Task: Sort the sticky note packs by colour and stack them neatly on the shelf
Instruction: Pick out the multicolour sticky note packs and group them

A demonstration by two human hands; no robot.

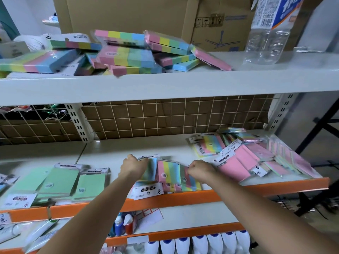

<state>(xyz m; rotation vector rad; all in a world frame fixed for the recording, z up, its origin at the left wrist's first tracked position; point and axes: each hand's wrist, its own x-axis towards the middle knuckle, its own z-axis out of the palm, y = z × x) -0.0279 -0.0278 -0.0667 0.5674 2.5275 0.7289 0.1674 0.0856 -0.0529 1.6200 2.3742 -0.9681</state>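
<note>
Your left hand (pixel 134 165) grips the upper left edge of a striped sticky note pack (pixel 149 169) on the middle shelf (pixel 183 197), fingers curled over its top near the white header card. Your right hand (pixel 200 170) pinches the right side of the neighbouring rainbow packs (pixel 171 174), fingers bunched tight on the wrapping. These packs lie flat with their long axes running front to back, colour stripes along that axis, and their white "STICKY NOTE" cards (pixel 146 191) point toward you at the orange shelf lip.

To the left on the same shelf, the green packs (pixel 60 182) lie side by side, also lengthwise front to back, header cards at both far and near ends. To the right, the pink packs (pixel 240 162) sit in a loose, slanted heap with pastel striped ones mixed in behind.

The upper shelf (pixel 165 83) carries a tumbled rainbow pile (pixel 128 54), packs lying at all angles, beside a clear plastic bottle (pixel 267 33) and a cardboard box (pixel 146 15). A wire grid (pixel 165 118) backs the middle shelf. Below, white bottles with blue caps (pixel 198 242) stand in a row, and tubes (pixel 36 231) lie at lower left.
</note>
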